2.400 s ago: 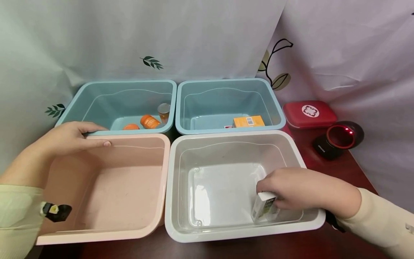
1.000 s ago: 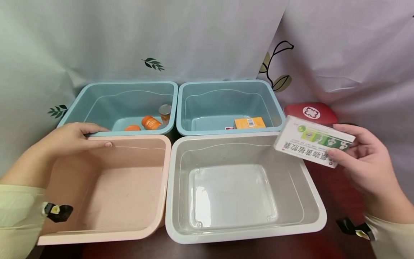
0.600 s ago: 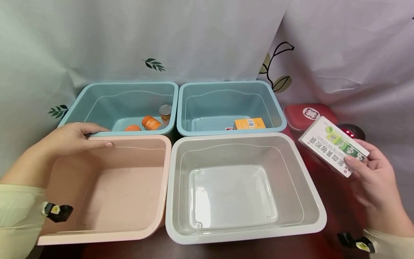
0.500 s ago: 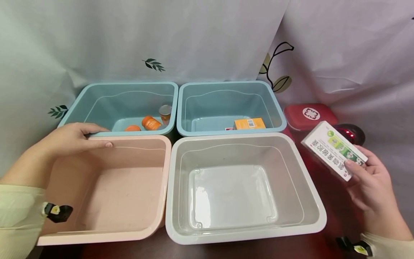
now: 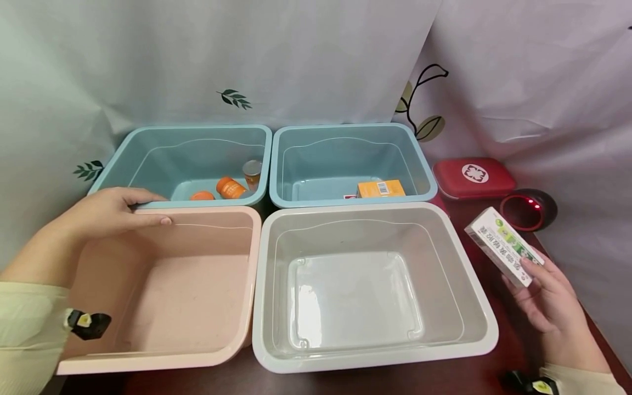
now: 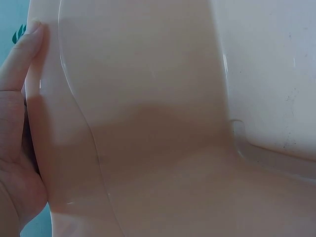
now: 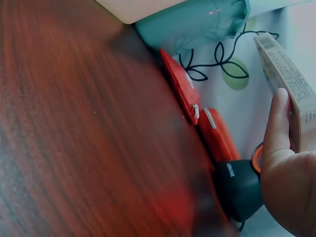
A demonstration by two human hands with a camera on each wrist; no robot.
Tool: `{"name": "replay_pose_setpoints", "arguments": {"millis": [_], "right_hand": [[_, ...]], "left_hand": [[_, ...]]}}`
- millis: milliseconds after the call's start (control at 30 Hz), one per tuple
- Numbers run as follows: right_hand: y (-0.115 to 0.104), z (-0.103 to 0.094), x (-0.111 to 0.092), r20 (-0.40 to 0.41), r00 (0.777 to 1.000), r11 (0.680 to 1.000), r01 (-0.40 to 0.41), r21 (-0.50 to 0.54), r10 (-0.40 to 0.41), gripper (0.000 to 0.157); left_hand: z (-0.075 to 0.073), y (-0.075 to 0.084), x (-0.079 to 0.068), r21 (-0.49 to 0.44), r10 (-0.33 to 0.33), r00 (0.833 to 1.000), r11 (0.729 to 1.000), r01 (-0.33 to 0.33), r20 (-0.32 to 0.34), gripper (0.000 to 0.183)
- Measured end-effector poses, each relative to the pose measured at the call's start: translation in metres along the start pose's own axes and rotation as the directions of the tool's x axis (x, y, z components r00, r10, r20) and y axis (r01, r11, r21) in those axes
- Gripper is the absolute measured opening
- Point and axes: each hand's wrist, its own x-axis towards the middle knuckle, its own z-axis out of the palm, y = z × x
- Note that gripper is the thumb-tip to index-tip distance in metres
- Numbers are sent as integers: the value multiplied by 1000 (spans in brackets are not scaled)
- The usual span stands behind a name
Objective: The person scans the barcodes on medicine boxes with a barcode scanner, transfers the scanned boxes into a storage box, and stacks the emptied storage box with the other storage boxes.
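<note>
In the head view my right hand point(image 5: 548, 291) holds a white-and-green medicine box point(image 5: 508, 247) with Chinese print, pinched between thumb and fingers, in front of a black scanner with a red-lit ring point(image 5: 529, 210). The right wrist view shows the thumb along the edge of the medicine box point(image 7: 286, 74). My left hand point(image 5: 111, 214) rests across the adjoining rims of the pink bin point(image 5: 254, 247) and the left blue bin point(image 5: 197, 129). Its fingers reach over the blue rim and its thumb lies straight on the pink side.
Orange-capped bottles point(image 5: 231, 187) and a jar point(image 5: 253, 174) lie in the left blue bin. The right blue bin point(image 5: 345, 127) holds a yellow box point(image 5: 381, 188). A grey-white bin point(image 5: 486, 307) stands in front. A red first-aid case point(image 5: 471, 175) sits behind the scanner.
My right hand lifted the medicine box out of the grey-white bin and carried it right, then lowered it toward me, tilting it before the scanner. My left hand has stayed put.
</note>
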Motion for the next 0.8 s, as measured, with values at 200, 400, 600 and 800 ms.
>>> {"name": "replay_pose_setpoints", "arguments": {"millis": [200,400,600,800], "right_hand": [[-2,-5,1,-39,999,1000,-24,-3,24,34],[-9,0,4,-9,1000,1000,-15,-2,15,36],[-25,25,23,-29,999,996,39,-85,-41,37],[-36,66,52,56,985,972,169,-165,-162,43]], "left_hand": [[0,0,0,4,0,1000,1000,0,-9,50],[1,0,0,-1,-2,1000,1000,2,-1,53],[1,0,0,2,-1,1000,1000,1,-1,55],[0,1,1,11,6,1000,1000,-6,-13,51]]}}
